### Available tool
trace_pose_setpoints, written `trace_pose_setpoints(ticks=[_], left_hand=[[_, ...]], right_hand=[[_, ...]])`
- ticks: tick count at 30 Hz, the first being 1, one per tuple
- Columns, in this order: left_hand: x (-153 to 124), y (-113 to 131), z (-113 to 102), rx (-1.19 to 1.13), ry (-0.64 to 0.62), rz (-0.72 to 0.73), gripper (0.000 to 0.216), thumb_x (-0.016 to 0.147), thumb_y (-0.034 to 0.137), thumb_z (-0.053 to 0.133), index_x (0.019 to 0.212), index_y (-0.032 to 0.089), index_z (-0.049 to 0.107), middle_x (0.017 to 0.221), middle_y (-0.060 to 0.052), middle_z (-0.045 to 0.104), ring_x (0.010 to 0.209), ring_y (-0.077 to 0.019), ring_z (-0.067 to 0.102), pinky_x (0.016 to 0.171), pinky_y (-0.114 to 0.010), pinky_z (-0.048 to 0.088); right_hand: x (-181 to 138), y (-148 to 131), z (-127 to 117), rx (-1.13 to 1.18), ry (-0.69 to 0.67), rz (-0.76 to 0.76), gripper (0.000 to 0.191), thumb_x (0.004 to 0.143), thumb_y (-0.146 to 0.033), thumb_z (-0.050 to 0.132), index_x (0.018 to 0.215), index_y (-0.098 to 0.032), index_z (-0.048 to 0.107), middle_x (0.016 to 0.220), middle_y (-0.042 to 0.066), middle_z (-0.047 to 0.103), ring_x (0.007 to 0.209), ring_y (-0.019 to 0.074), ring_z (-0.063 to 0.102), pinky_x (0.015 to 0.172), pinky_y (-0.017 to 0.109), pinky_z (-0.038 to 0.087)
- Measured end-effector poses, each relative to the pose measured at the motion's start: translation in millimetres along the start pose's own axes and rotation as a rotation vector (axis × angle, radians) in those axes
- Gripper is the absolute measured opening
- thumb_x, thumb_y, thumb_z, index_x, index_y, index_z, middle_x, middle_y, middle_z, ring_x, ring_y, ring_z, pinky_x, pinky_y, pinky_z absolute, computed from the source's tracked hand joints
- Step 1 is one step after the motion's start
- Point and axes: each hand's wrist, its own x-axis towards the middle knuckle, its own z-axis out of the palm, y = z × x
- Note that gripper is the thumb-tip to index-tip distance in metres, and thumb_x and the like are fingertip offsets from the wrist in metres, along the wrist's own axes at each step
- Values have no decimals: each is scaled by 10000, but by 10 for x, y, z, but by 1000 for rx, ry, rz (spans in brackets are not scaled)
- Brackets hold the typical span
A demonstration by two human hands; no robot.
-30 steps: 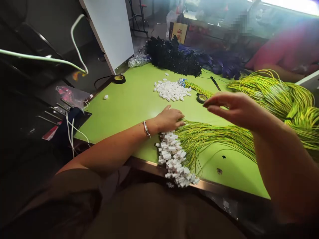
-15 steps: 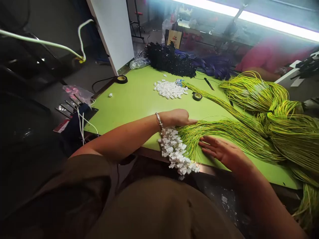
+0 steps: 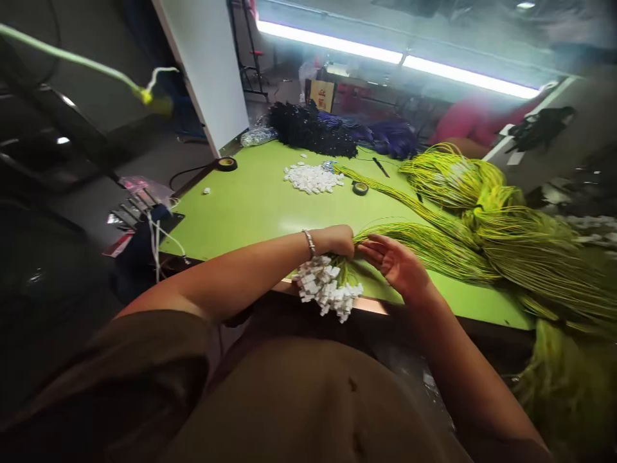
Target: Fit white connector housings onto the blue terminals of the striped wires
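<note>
A thick bundle of yellow-green wires [image 3: 424, 245] runs along the front of the green table, its near end carrying a cluster of white connectors [image 3: 328, 289] that hangs at the table edge. My left hand [image 3: 339, 240], with a bracelet at the wrist, is closed round the bundle just behind the connectors. Against the bundle, right beside the left hand, my right hand [image 3: 396, 263] lies with its fingers stretched out and the palm partly turned up. The left fingertips are hidden from view.
White plastic housings [image 3: 313, 178] lie heaped mid-table, near a roll of black tape [image 3: 360, 188]. Another tape roll [image 3: 226, 164] is at the left edge. Black-ended cables [image 3: 313, 132] pile up at the back. Large wire coils [image 3: 525, 225] fill the right side. A person in pink [image 3: 467, 122] sits beyond.
My left hand has closed round the wires, gathering the spread bundle and its connectors tighter. My right hand has moved left and up to meet it. The view has shifted slightly.
</note>
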Motion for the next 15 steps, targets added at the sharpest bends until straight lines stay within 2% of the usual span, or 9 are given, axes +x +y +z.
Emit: trace_pose_setpoints(ticks=[5, 7, 10, 12, 15], left_hand=[[-78, 50, -146, -51, 29, 17, 162, 538, 84, 649, 693, 121, 681, 539, -33, 596, 587, -191, 569, 608, -275, 439], [-118, 104, -258, -16, 34, 52, 247, 558, 89, 640, 799, 109, 693, 635, -50, 643, 619, -186, 582, 609, -269, 444], [-153, 205, -429, 39, -9, 95, 371, 563, 106, 661, 934, 110, 681, 771, -72, 687, 659, -180, 601, 614, -262, 455], [-162, 267, -526, 47, -43, 130, 394, 591, 118, 663, 985, 117, 668, 791, -69, 694, 656, -165, 605, 617, -254, 459], [-165, 329, -624, 68, -50, 229, 347, 686, 168, 647, 1031, 129, 659, 834, -61, 700, 695, -149, 613, 642, -237, 458]], right_hand=[[-182, 38, -165, -48, 37, 22, 247, 738, -291, 712, 953, -173, 679, 973, 96, 744, 897, 203, 701, 914, 359, 518], [-188, 83, -228, -8, 79, 70, 204, 774, -296, 679, 928, -162, 676, 924, 106, 749, 895, 203, 702, 888, 351, 533], [-86, 43, -243, 102, 66, 109, 259, 844, -393, 602, 965, -171, 657, 992, 122, 738, 981, 223, 687, 875, 368, 550], [23, -81, -179, 194, 28, 59, 333, 855, -484, 566, 985, -187, 636, 1037, 121, 724, 1055, 243, 661, 886, 394, 553], [170, -329, -2, 394, 14, -99, 376, 853, -531, 526, 1009, -200, 613, 1014, 98, 716, 1087, 248, 641, 918, 423, 546]])
